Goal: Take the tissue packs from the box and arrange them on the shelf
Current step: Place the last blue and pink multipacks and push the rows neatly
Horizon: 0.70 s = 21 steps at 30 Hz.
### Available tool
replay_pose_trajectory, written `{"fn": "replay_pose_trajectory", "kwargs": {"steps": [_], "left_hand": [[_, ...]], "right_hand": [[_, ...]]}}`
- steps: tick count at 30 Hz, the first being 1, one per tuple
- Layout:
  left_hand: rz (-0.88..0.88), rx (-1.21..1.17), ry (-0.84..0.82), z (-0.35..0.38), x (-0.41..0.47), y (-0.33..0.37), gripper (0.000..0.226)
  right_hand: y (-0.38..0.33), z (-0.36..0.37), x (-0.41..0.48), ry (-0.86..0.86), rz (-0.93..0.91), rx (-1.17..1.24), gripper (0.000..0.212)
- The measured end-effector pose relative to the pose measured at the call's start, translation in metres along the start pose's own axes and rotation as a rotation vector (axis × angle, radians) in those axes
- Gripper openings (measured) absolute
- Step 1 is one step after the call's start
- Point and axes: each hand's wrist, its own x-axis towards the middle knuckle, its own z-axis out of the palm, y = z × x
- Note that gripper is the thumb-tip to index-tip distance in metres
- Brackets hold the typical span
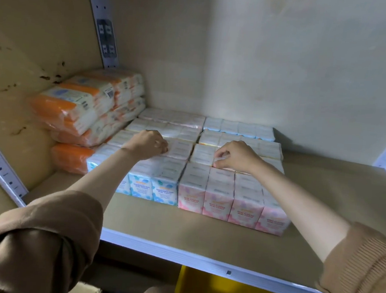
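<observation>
Tissue packs (209, 161): rows on shelf (322, 204), blue front-left, pink front-right. Left hand (149, 142), right hand (235, 157): fingers curled, pressing pack tops, gripping nothing evident. Step: squaring rows. Next, likely: fetch more from box, unseen.

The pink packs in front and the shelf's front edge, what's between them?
Nothing. In the head view, only bare shelf lies between the pink packs and the edge.

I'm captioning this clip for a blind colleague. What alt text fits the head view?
Both hands, left hand and right hand, rest on rows of mini tissue packs on a beige shelf, blue-labelled at left, pink at right. Orange-wrapped packs are stacked in the left corner.
</observation>
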Motion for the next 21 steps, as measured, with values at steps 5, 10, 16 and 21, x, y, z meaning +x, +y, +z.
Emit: {"fn": "replay_pose_trajectory", "kwargs": {"steps": [5,10,16,21], "left_hand": [[0.052,0.035,0.03,-0.005,0.015,0.01,0.029],[0.084,0.05,0.019,0.01,0.036,0.025,0.03],[0.08,0.011,0.022,0.023,0.043,0.02,0.031],[0.066,-0.005,0.032,0.023,0.04,0.017,0.032]], "right_hand": [[0.005,-0.017,0.017,0.091,0.07,0.093,0.026],[0.021,-0.014,0.039,0.156,0.174,0.036,0.029],[0.028,-0.001,0.045,0.175,0.164,0.011,0.028],[0.027,0.0,0.044,0.191,0.146,0.013,0.024]]}}
